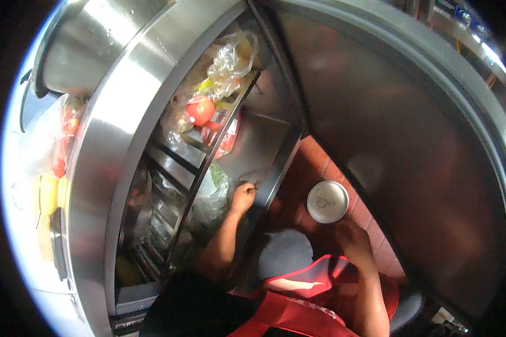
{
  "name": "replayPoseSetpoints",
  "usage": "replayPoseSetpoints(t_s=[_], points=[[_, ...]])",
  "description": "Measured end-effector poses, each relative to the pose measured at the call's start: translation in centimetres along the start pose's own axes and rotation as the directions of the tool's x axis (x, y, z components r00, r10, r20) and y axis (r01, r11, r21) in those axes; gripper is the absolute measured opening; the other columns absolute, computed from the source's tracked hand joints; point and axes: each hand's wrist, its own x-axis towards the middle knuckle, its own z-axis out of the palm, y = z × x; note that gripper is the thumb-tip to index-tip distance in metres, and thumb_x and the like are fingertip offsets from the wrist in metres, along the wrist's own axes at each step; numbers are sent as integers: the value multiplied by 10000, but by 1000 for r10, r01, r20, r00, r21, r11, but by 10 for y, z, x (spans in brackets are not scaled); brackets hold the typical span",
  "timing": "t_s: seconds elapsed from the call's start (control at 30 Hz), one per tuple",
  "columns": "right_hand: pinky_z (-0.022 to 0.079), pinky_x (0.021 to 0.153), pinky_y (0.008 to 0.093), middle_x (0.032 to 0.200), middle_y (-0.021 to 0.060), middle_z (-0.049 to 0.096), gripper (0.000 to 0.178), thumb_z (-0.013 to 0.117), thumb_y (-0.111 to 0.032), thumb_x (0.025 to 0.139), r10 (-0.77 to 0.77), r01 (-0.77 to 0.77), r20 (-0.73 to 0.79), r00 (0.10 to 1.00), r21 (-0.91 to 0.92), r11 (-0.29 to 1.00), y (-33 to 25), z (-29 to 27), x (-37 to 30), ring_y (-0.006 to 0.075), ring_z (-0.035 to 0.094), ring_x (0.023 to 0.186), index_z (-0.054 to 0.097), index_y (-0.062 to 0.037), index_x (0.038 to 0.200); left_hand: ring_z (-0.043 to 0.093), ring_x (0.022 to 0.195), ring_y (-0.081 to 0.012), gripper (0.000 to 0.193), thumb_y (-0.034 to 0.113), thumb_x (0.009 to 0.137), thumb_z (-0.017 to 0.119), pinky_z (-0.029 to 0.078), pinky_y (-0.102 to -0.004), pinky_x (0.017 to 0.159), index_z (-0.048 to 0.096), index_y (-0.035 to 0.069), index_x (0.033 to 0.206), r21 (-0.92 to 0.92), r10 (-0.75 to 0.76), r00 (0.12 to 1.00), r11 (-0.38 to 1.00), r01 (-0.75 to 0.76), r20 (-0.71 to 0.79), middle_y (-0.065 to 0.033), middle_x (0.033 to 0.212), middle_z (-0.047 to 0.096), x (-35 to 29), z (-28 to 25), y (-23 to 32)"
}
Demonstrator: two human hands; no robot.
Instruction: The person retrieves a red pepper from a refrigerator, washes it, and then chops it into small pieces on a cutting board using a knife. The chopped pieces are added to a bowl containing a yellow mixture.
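Note:
My left hand (243, 196) reaches inside an open steel refrigerator (124, 118), its fingers closed. A thin dark bit shows at the fingertips, too small to name. Beside that hand lies a clear plastic bag with something green (216, 182). My right hand (353, 240) is out beyond the cabinet, over the floor, at the near rim of a round white dish (327, 202) with a ring mark in its middle. Its fingers lie in shadow, so whether they grip the dish is unclear.
On a wire shelf (199, 160) sit bagged produce and a round red item (201, 109). The open refrigerator door (399, 129) stands on the right above red floor tiles (312, 157). A large steel pot (90, 45) and a bag of red produce (67, 126) rest on top at left.

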Motion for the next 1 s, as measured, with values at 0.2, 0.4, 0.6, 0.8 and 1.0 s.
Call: replayPoseSetpoints(t_s=[0.2,0.4,0.6,0.8,1.0], points=[[510,884,391,1065,161,696,241,629,-162,923,88,-93,129,988,33,995,-28,-8,1,294,670,1018,649,-36,1127,622,911,-425,189,183,843,607,487,-483,802,668,38,948,163,-279,948,939,303,-154,-233,938,664,-112,-24,-18],[507,901,378,1083,180,686,250,622,-122,906,61,-60,151,987,-16,998,-34,-17,-17,298,670,1027,642,-8,1127,572,1126,-453,261,154,860,608,470,-510,915,632,48,1097,-275,-643,728,764,584,-237,-280,1157,620,-99,-49,-111],[512,875,388,1060,185,673,273,620,-110,891,-24,27,87,996,-25,999,-31,-29,-21,320,665,991,630,-12,1146,642,1062,-443,349,225,853,645,507,-496,938,657,-30,1090,576,-358,914,713,399,-191,-261,1062,684,-68,-123,-198],[495,846,444,1041,182,651,257,627,-126,896,-19,30,110,994,-105,994,-40,-43,-27,360,624,970,622,-25,1132,674,1001,-433,492,402,835,637,534,-501,887,673,-41,1047,822,-475,871,540,178,123,-256,1035,702,-37,-108,-178],[496,853,463,1053,189,633,296,625,-150,897,-76,89,93,993,-147,985,-28,-30,-19,376,621,982,606,-22,1163,614,1051,-459,434,290,826,685,488,-499,937,622,1,1144,330,-33,990,941,77,-138,-272,1085,648,5,-63,-22]])
